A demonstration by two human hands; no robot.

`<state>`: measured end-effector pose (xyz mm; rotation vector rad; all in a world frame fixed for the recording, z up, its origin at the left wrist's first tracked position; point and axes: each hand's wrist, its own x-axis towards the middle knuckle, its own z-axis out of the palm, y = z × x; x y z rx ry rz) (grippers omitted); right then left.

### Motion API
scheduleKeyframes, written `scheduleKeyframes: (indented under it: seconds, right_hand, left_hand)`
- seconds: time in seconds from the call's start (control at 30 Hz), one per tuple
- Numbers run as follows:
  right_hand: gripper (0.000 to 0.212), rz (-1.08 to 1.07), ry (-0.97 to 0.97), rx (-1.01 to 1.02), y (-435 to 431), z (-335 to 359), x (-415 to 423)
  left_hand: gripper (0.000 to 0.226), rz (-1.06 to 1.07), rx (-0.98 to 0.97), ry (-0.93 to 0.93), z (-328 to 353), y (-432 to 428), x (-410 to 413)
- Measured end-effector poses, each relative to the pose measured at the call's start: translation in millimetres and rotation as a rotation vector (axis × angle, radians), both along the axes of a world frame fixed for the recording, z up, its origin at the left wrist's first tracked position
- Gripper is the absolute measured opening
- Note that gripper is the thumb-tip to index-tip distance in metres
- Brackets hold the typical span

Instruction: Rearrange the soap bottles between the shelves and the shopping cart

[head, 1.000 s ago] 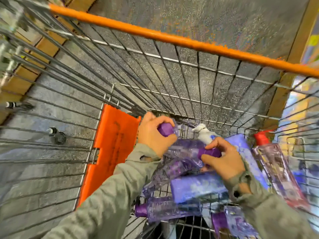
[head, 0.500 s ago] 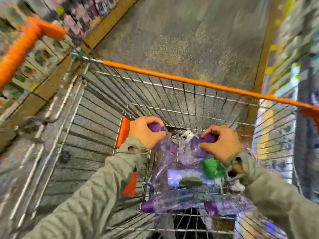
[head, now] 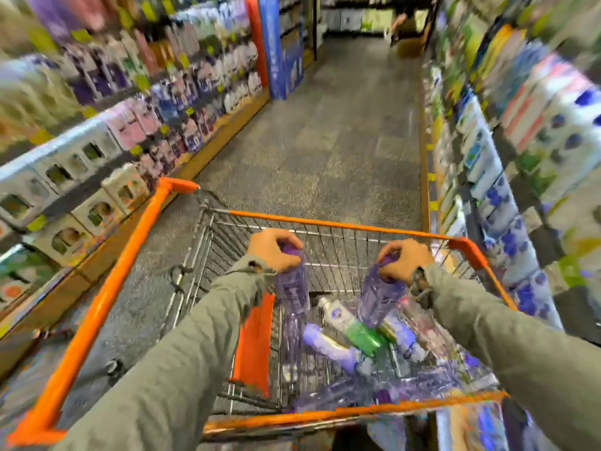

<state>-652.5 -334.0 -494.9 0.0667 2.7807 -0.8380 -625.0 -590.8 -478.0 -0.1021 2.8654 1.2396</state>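
Left hand (head: 274, 250) grips a purple bottle (head: 291, 288) by its cap, centre frame; right hand (head: 405, 260) grips another (head: 380, 299), above the cart (head: 341, 224).

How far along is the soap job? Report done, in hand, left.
Done: shelves too blurred to tell. In hand: the left hand grips a clear purple soap bottle by its cap, the right hand another clear purple bottle, both held over the heap in the orange-rimmed wire cart. Left: a white-and-green bottle and lavender bottles lie in it.
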Motion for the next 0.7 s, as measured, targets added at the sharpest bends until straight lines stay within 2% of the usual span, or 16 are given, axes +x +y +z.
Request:
scheduleKeyframes:
  seconds: [0.1,0.27,0.5,0.7]
  right_hand:
    - [0.024,-0.010,0.047,0.032,10.0,29.0,13.8]
    - [0.012,-0.051,0.081,0.077,23.4,76.0,50.5]
    - [0.029,-0.131,0.150,0.079,40.0,116.8,105.8]
    - [0.012,-0.214,0.192,0.078,57.2,140.0,158.4]
  left_hand:
    - [0.025,0.022,0.007,0.038,25.1,-1.9,18.0]
    - [0.021,-0.074,-0.018,0.078,60.8,6.1,44.2]
    - [0.019,-0.157,-0.068,0.148,107.7,22.4,71.1]
    - [0.020,-0.271,-0.077,0.175,121.3,54.2,94.0]
